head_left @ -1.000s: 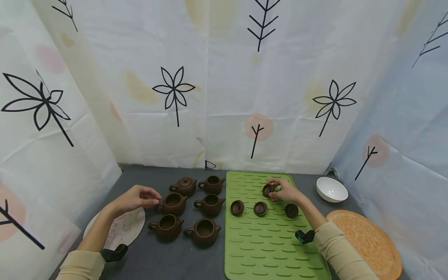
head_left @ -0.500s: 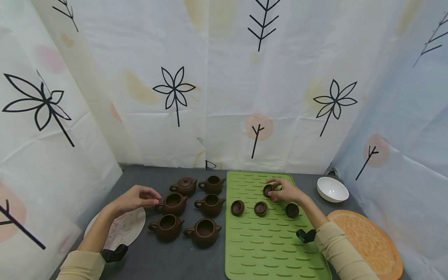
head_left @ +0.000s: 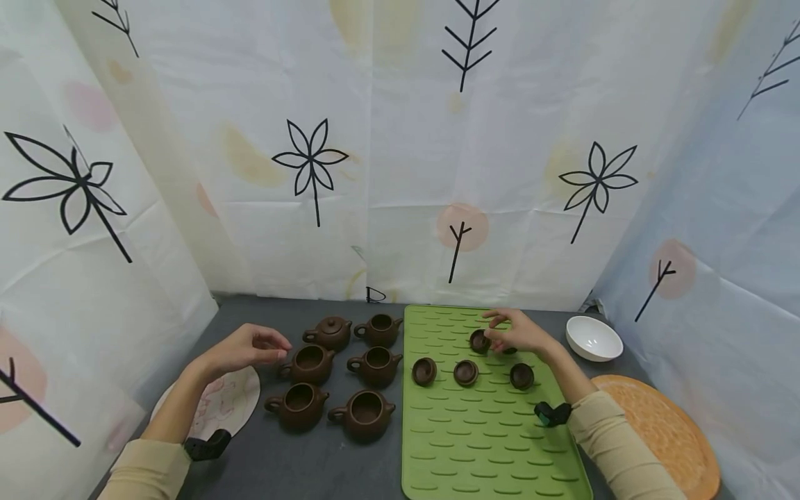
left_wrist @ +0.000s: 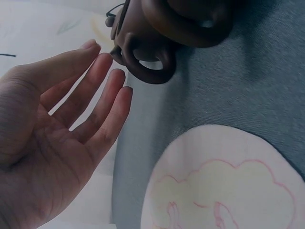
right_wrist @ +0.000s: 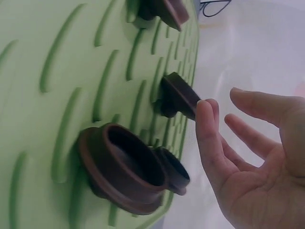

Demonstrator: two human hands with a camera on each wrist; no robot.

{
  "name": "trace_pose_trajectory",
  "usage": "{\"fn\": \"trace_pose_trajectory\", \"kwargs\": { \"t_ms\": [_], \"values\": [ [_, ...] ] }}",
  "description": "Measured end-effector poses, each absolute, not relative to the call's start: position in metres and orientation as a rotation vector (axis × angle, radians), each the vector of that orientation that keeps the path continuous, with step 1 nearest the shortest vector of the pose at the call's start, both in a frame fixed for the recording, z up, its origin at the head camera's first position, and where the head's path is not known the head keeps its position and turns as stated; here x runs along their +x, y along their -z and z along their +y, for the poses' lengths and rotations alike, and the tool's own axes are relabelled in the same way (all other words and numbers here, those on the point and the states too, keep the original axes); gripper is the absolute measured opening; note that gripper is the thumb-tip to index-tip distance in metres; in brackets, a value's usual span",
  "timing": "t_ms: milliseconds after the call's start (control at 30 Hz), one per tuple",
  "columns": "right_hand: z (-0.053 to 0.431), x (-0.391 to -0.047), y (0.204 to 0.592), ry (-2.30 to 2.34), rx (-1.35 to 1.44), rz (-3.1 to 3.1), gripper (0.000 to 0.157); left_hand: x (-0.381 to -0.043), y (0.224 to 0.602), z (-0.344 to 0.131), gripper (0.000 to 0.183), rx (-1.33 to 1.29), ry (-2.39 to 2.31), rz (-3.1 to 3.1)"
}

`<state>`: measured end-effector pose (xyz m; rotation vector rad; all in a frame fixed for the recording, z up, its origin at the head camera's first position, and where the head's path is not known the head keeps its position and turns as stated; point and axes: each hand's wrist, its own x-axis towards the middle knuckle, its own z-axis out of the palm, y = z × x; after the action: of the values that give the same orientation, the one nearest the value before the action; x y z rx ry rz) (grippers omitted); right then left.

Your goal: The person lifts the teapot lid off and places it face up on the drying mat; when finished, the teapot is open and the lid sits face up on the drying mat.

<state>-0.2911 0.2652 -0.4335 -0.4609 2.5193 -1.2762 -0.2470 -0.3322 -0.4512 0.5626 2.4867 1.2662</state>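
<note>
My right hand [head_left: 520,333] is raised just over the far part of the green mat [head_left: 456,444], thumb and fingers spread apart with nothing held. Close beside its fingertips lies a small brown teapot lid [head_left: 478,341], upside down on the mat. More upturned lids lie in front: one at left [head_left: 424,371], one in the middle [head_left: 465,373] and one at right [head_left: 521,376]. Another lid [head_left: 510,350] is mostly hidden under the right hand. My left hand [head_left: 246,347] hovers with relaxed fingers near the handle of a lidless brown teapot [head_left: 311,364], holding nothing.
Several other lidless teapots, such as a front one [head_left: 365,415], stand left of the mat. A back teapot [head_left: 331,333] has its lid on. A white bowl [head_left: 594,339] and an orange round mat [head_left: 656,430] lie right; a pale round mat [head_left: 231,406] lies left.
My right hand has let go of the far lid, opened its fingers and drawn slightly up and to the right. The left hand has lifted slightly; the teapots have not moved.
</note>
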Motion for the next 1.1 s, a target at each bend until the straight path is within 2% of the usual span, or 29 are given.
{"fn": "trace_pose_trajectory", "kwargs": {
  "t_ms": [500,867,1100],
  "values": [
    [0.231,-0.293,0.415,1.333,-0.656,2.527,0.048,-0.262,0.443,-0.312,0.037,0.571,-1.256,2.509],
    [0.17,-0.299,0.402,1.441,-0.736,2.456,0.043,-0.277,0.442,-0.294,0.034,0.588,-1.239,2.597],
    [0.123,-0.307,0.404,1.521,-0.759,2.352,0.041,-0.287,0.446,-0.286,0.033,0.465,-1.211,2.693]
  ]
}}
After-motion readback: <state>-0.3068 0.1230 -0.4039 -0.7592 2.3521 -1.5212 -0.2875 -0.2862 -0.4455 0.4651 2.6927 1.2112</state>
